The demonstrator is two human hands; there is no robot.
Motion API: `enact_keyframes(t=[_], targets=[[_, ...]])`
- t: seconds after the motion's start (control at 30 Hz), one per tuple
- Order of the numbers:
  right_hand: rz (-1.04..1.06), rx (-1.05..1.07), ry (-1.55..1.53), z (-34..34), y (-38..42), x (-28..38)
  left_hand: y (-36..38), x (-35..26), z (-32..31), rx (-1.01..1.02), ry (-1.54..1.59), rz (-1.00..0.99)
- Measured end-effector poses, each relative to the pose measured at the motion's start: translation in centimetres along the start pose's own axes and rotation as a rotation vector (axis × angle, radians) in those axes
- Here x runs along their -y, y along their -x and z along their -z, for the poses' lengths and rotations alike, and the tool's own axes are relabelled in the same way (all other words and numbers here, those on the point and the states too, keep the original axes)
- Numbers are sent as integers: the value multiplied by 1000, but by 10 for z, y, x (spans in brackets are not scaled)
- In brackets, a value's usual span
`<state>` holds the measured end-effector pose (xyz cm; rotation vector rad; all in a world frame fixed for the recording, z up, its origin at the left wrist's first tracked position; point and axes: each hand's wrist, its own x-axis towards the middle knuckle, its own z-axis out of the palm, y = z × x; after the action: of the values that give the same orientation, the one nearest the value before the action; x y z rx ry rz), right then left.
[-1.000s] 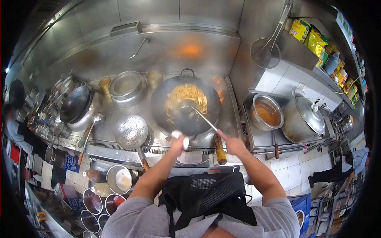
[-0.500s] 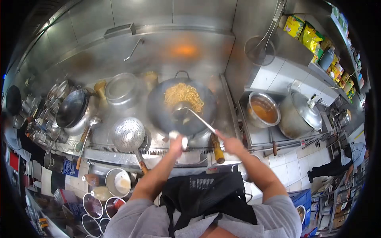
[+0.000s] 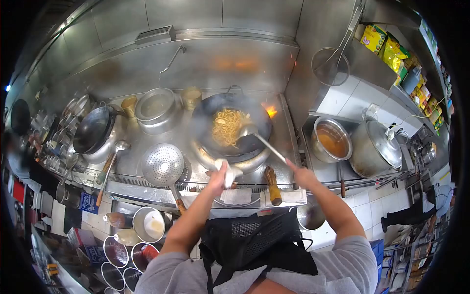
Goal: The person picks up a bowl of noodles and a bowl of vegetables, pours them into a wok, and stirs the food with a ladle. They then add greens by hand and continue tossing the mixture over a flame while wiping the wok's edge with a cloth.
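Noodles [image 3: 226, 132] lie in a dark wok [image 3: 202, 117] over a burner, with haze above them. My left hand [image 3: 216, 184] is closed on a folded white cloth [image 3: 233, 174] at the wok's near side; whatever the cloth covers is hidden. In my right hand [image 3: 305, 178] is the handle of a long ladle [image 3: 248, 131], its bowl inside the wok against the noodles' right side. The wok sits tipped toward the back, baring the metal burner ring [image 3: 205, 158] below its near edge. A flame [image 3: 270, 111] shows at its right rim.
To the left are a perforated skimmer [image 3: 163, 165], a lidded pot [image 3: 155, 109] and stacked woks [image 3: 92, 131]. A bamboo brush [image 3: 273, 186] lies at the front edge. Rightward stand a pot of brown liquid [image 3: 332, 140] and a large lidded pot [image 3: 376, 147]. Another person [image 3: 421, 206] is at far right.
The wok has moved back and tipped, uncovering the burner ring. The noodles have shifted within it, and the ladle bowl now lies at their right. A flame has appeared at the right rim.
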<state>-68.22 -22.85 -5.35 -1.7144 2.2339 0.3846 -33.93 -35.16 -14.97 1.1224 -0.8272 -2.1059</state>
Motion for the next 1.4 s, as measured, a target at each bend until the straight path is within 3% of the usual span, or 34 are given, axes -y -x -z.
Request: enact_keyframes(t=[0.03,0.07,0.1,0.13,0.17,0.23,0.27,0.3,0.33,0.43,0.47,0.57,0.63,0.7,0.73,0.8,0.83,0.9,0.93,1.0,1.07,1.17,1.27,1.33,1.4], targets=[[16,-82,32,-3,-24,-2,8,25,20,41,92,9],[32,-119,-76,1,-50,-5,38,34,21,-42,169,38],[140,-249,-217,-2,-70,-7,60,49,34,-12,219,-57],[293,-416,-440,-14,-92,-8,92,45,42,-31,191,35],[294,-409,-451,-17,-99,1,112,45,49,-132,158,1],[104,-461,-640,-16,-111,42,138,43,75,-262,104,-92],[-15,-363,-638,-15,-112,68,142,46,102,-272,97,-148],[-131,-260,-630,-16,-111,90,156,31,103,-434,133,-174],[-125,-255,-630,-19,-104,99,166,26,111,-425,162,-260],[31,118,-1226,-27,-81,123,187,14,133,-555,285,-427],[107,157,-1384,-27,-87,112,194,12,139,-570,369,-451],[141,142,-1430,-13,-89,91,223,9,122,-526,373,-486],[104,69,-1304,-11,-103,107,227,12,113,-474,302,-465],[21,-424,-879,-35,-142,131,222,20,98,-508,205,-351],[20,-426,-877,-23,-139,137,219,22,89,-471,211,-326],[30,-80,-960,11,-122,143,198,36,92,-445,152,-282],[23,-85,-964,7,-123,138,193,35,83,-406,123,-283],[280,27,-752,0,-122,125,191,19,61,-325,71,-238],[272,24,-759,-8,-116,113,179,20,59,-299,80,-272],[418,-119,-296,-22,-98,81,163,16,59,-258,87,-266],[315,3,-63,29,-45,53,152,8,51,-232,99,-282],[276,-83,37,34,-25,15,137,-1,41,-181,123,-282],[140,-121,-89,10,-13,7,124,-4,38,-170,144,-247],[-105,-61,-205,-8,-28,3,111,-4,29,-189,138,-218],[-51,-154,-296,-14,-51,10,106,-10,9,-140,144,-241]])
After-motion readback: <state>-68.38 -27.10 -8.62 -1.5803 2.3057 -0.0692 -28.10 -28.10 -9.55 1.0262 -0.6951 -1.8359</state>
